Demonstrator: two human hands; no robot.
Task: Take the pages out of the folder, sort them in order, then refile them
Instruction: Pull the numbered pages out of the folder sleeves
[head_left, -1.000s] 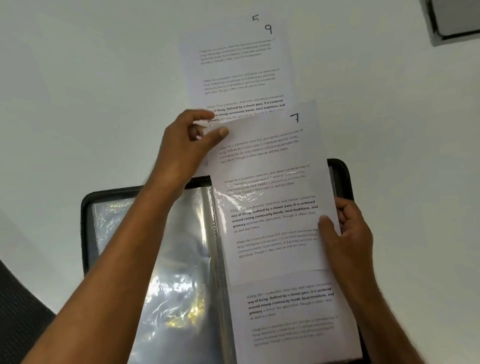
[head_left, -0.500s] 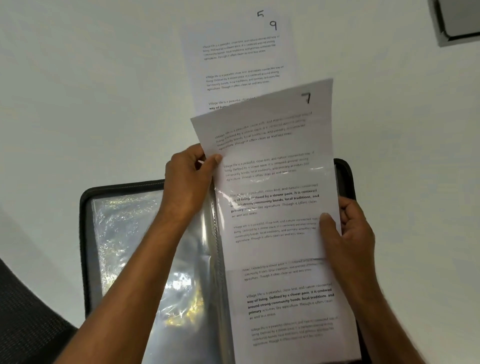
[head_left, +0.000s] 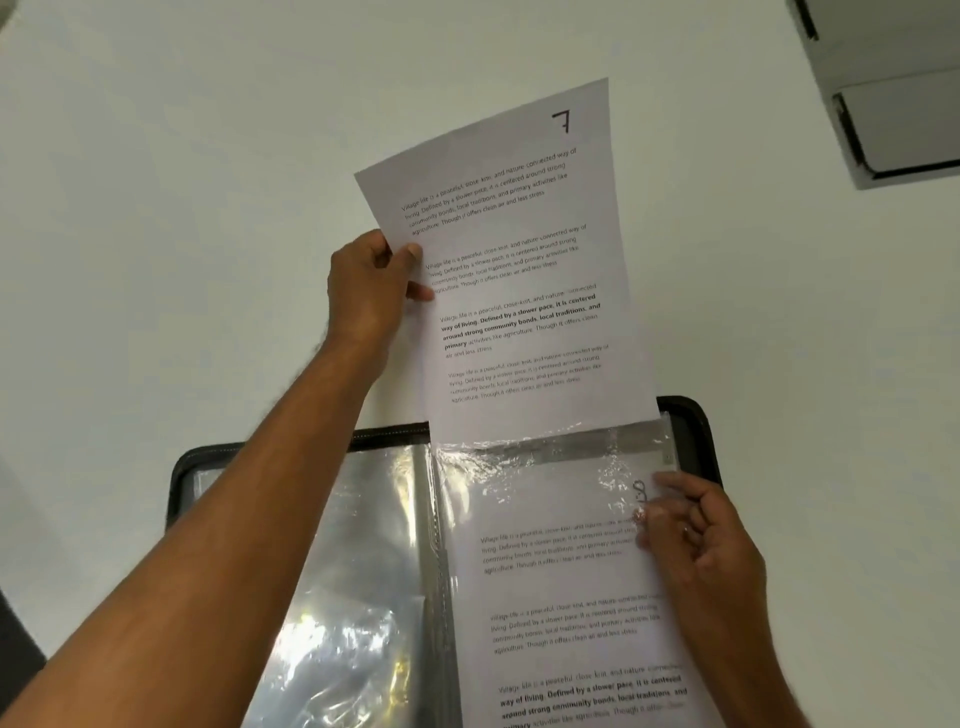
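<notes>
Beginning at the folder's (head_left: 696, 431) left half, we see empty shiny plastic sleeves (head_left: 332, 597), with our left forearm crossing above them. Beyond the folder's far edge, our left hand (head_left: 371, 286) pinches the left edge of the page marked 7 (head_left: 524, 280), thumb on the printed face and fingers curled behind. That page is drawn almost wholly out of the folder's right-hand sleeve (head_left: 550, 457); only its lower end sits at the sleeve's mouth, the rest rising over the white counter (head_left: 182, 208). On the folder's right half, our right hand (head_left: 706, 545) lies with fingers spread nearly straight, pressing the sleeve over another printed page (head_left: 561, 623) near its outer edge.
</notes>
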